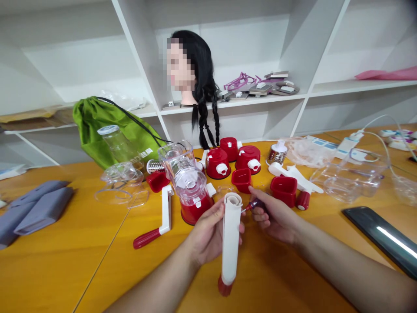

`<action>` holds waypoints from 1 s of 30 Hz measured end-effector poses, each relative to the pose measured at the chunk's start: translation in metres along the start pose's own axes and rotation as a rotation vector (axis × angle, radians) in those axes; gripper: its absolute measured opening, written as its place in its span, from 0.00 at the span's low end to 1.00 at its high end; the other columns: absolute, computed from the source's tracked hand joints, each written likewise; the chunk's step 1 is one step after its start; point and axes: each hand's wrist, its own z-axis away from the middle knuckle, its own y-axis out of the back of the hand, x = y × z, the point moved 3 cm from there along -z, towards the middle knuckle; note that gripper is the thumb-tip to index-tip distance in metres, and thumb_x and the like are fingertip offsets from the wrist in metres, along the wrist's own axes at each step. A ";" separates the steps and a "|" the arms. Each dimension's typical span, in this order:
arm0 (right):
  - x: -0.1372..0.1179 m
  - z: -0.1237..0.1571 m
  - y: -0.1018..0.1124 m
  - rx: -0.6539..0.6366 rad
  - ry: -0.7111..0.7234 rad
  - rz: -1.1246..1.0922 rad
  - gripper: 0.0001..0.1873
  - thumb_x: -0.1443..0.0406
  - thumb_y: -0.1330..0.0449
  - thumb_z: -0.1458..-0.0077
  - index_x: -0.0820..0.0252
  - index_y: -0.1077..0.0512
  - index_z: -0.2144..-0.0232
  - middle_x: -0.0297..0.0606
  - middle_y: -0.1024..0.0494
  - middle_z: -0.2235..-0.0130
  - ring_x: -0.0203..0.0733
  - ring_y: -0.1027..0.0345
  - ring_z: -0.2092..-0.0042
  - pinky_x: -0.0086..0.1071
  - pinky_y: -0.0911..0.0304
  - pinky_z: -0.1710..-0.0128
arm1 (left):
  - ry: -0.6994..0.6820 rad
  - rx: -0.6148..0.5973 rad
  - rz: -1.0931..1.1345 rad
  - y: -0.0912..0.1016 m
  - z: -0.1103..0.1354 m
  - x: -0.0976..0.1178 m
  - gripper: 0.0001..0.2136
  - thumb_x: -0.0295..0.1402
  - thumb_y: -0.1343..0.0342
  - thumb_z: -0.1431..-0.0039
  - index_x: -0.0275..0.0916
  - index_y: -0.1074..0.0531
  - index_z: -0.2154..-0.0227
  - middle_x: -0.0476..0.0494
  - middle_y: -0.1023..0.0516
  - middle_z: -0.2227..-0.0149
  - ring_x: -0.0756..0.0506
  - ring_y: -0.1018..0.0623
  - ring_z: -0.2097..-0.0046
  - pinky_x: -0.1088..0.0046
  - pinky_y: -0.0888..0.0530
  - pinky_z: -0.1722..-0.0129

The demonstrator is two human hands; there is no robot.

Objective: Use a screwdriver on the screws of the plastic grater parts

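Note:
My left hand (206,237) is wrapped around a white crank handle (231,243), held upright with its round socket end on top and its red grip at the bottom. Closed around a small dark-handled screwdriver (256,203), my right hand (276,215) points its shaft at the crank's right side, near the top. Whether the tip touches a screw I cannot tell. Behind my left hand stands a red grinder base (193,213) with a clear plastic hopper (177,163) on it. Left of it lies another white crank (166,208) with a red grip.
Several red bases (219,163), red square cups (283,191) and a metal grating drum (277,153) stand behind my hands. A black phone-like slab (381,234) lies at right, grey cases (44,208) at left. A green bag (87,130) and mannequin head (203,61) are farther back.

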 end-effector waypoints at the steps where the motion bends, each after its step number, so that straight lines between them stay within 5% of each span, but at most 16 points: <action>1: 0.000 0.000 0.000 -0.001 0.019 0.013 0.23 0.53 0.38 0.37 0.60 0.37 0.77 0.24 0.39 0.84 0.24 0.49 0.85 0.17 0.56 0.88 | 0.011 0.001 -0.002 0.000 0.000 -0.001 0.11 0.37 0.46 0.32 0.37 0.30 0.52 0.39 0.21 0.60 0.45 0.19 0.68 0.70 0.20 0.73; 7: -0.011 0.013 -0.003 -0.054 0.583 0.327 0.24 0.47 0.33 0.46 0.60 0.31 0.77 0.28 0.33 0.87 0.29 0.43 0.86 0.21 0.48 0.88 | -0.043 0.071 0.015 -0.003 0.000 0.001 0.10 0.34 0.44 0.34 0.36 0.28 0.54 0.41 0.20 0.62 0.44 0.18 0.67 0.69 0.19 0.73; 12: -0.010 0.019 0.000 -0.077 0.759 0.456 0.26 0.46 0.37 0.42 0.60 0.29 0.78 0.30 0.31 0.86 0.32 0.40 0.87 0.23 0.46 0.88 | -0.034 0.184 0.016 -0.004 0.001 0.001 0.11 0.33 0.45 0.34 0.35 0.27 0.52 0.40 0.20 0.61 0.43 0.19 0.64 0.70 0.19 0.76; 21: -0.006 0.044 -0.001 -0.328 1.336 0.903 0.17 0.65 0.42 0.35 0.59 0.29 0.77 0.34 0.25 0.80 0.34 0.31 0.79 0.27 0.38 0.78 | 0.001 0.215 0.001 0.009 -0.008 -0.006 0.15 0.42 0.44 0.36 0.34 0.26 0.57 0.38 0.21 0.64 0.49 0.24 0.73 0.80 0.30 0.85; 23: -0.004 0.042 -0.002 -0.318 1.267 0.866 0.17 0.63 0.42 0.35 0.59 0.28 0.77 0.34 0.25 0.80 0.34 0.31 0.80 0.27 0.37 0.78 | -0.013 0.196 0.018 0.008 -0.009 -0.007 0.15 0.43 0.43 0.37 0.35 0.27 0.57 0.40 0.21 0.64 0.49 0.24 0.73 0.80 0.31 0.86; 30: 0.015 0.009 -0.006 -0.167 0.543 0.297 0.22 0.49 0.34 0.46 0.59 0.29 0.77 0.30 0.30 0.86 0.33 0.41 0.87 0.25 0.44 0.89 | -0.065 0.144 0.084 -0.003 -0.006 -0.007 0.13 0.42 0.42 0.36 0.36 0.29 0.60 0.45 0.26 0.68 0.49 0.26 0.74 0.80 0.33 0.86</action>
